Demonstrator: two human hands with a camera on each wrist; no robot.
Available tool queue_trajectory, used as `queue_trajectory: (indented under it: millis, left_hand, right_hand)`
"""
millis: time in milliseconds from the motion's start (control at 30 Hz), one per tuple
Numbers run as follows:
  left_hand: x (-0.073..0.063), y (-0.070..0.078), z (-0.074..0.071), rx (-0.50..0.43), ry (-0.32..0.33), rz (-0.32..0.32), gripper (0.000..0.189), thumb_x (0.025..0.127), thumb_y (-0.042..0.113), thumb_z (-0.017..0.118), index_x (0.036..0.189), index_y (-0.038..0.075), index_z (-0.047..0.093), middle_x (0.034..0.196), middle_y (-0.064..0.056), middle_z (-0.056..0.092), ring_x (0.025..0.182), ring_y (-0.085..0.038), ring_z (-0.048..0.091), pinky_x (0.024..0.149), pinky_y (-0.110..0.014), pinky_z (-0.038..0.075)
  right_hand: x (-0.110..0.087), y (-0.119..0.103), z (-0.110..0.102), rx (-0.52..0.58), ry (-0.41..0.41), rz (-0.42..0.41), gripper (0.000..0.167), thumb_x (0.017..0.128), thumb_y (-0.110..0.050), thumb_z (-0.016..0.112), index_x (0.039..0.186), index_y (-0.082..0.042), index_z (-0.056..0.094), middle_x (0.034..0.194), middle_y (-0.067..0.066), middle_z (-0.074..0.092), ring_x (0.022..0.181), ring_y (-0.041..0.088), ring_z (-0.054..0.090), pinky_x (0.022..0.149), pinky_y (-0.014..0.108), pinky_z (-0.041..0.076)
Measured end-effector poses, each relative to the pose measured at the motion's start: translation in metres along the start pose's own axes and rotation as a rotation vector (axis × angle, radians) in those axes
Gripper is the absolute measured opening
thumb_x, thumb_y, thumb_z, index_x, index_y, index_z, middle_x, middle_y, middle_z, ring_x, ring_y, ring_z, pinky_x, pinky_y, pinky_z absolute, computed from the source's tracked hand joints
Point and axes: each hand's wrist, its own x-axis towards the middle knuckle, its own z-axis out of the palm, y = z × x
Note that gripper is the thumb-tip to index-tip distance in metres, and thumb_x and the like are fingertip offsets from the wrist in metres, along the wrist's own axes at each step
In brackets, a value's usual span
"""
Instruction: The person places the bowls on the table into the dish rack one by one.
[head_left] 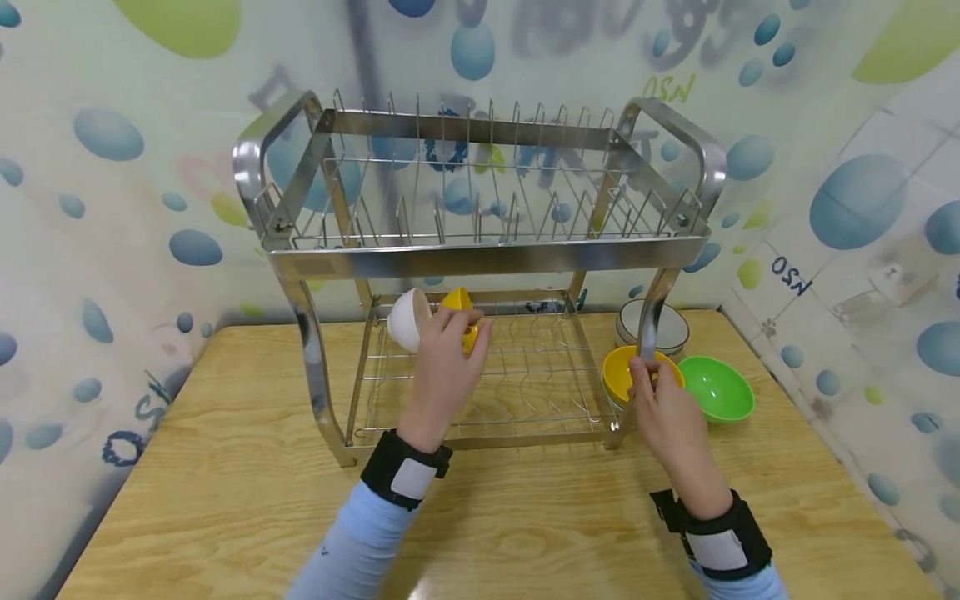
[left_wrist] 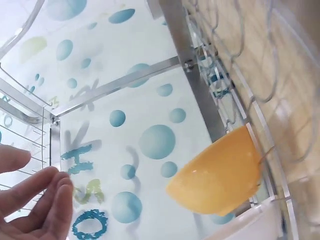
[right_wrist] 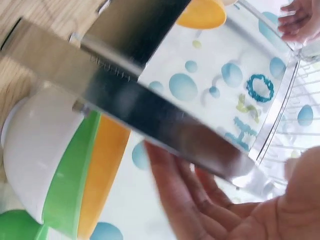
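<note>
A: Head view first! By the rear left corner of the lower tier (head_left: 487, 443), the left hand (head_left: 448, 362), close to a tilted yellow bowl (head_left: 459, 298). Alongside, nearer the left edge of the dish rack (head_left: 480, 260), a white bowl (head_left: 407, 321).

B: And at the front right post (head_left: 650, 325), the right hand (head_left: 671, 417)! Past the rack's right edge, toward the rear right corner of the table (head_left: 187, 433): a bowl stack (head_left: 622, 373), a green bowl (head_left: 718, 387), a dark-rimmed bowl (head_left: 660, 323).

A: Over to the left wrist. Got hold of anything?

B: Of nothing! Fingers loosely bent, with a plain gap to the yellow bowl. Looks set down already, tilted beside the white bowl.

A: Right wrist now!

B: Fingers curled behind the post, thumb on the other side: apparently steadying the rack. How firmly? Impossible to tell. Just beside the fingertips, nested white, green and orange-yellow: the stack.

A: Which step, then?

B: Probably racking bowls, between placements.

A: And next?

B: Likely calls for withdrawing the left hand, freeing the right, then lifting the top bowl without dragging up the one beneath.
</note>
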Motion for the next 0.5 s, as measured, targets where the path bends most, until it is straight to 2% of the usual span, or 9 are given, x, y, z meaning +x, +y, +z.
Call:
queue_trajectory:
  millis: [67,200,300,367,433,500]
  left_hand:
    - [-0.009,-0.001,0.001,-0.012,0.041,0.01,0.018,0.088,0.014,0.067,0.097,-0.001,0.068,0.091,-0.013,0.06,0.081,-0.023,0.057,0.067,-0.03,0.054]
    - [-0.024,-0.005,0.001,-0.015,0.092,0.02,0.016,0.087,0.013,0.068,0.096,0.0,0.067,0.092,-0.012,0.058,0.083,-0.022,0.057,0.072,-0.03,0.055]
    - [-0.033,-0.009,0.002,-0.023,0.121,0.025,0.013,0.088,0.013,0.067,0.094,0.001,0.066,0.092,-0.011,0.056,0.084,-0.022,0.057,0.073,-0.031,0.054]
    - [-0.038,-0.011,0.002,-0.022,0.13,0.028,0.013,0.089,0.014,0.066,0.094,0.002,0.066,0.091,-0.01,0.056,0.083,-0.021,0.056,0.072,-0.031,0.053]
    - [-0.041,-0.012,0.003,-0.021,0.129,0.03,0.014,0.089,0.015,0.066,0.094,0.002,0.066,0.091,-0.01,0.056,0.083,-0.021,0.055,0.072,-0.032,0.052]
    - [-0.044,-0.014,0.003,-0.018,0.127,0.031,0.015,0.089,0.016,0.066,0.093,0.002,0.067,0.091,-0.01,0.057,0.084,-0.022,0.054,0.072,-0.033,0.052]
  right_hand:
    - [0.002,0.003,-0.002,0.014,0.044,0.007,0.073,0.098,-0.057,0.015,0.124,0.004,0.044,0.095,0.024,0.062,0.067,0.03,0.056,0.05,0.034,0.04]
    - [0.007,0.009,-0.008,0.05,0.138,0.006,0.075,0.099,-0.055,0.01,0.121,0.006,0.048,0.097,0.029,0.063,0.078,0.04,0.063,0.06,0.044,0.049]
    - [0.012,0.016,-0.012,0.113,0.174,0.016,0.073,0.1,-0.052,0.009,0.117,0.006,0.05,0.099,0.029,0.065,0.086,0.041,0.066,0.065,0.037,0.053]
    - [0.017,0.022,-0.015,0.144,0.188,0.039,0.072,0.1,-0.053,0.01,0.116,0.005,0.05,0.098,0.029,0.065,0.085,0.04,0.067,0.061,0.026,0.052]
    - [0.02,0.03,-0.02,0.131,0.208,0.059,0.072,0.1,-0.052,0.011,0.116,0.005,0.051,0.098,0.028,0.066,0.084,0.038,0.068,0.058,0.022,0.048]
    - [0.024,0.038,-0.024,0.1,0.217,0.085,0.072,0.1,-0.053,0.011,0.116,0.005,0.051,0.099,0.027,0.067,0.082,0.037,0.069,0.058,0.024,0.046]
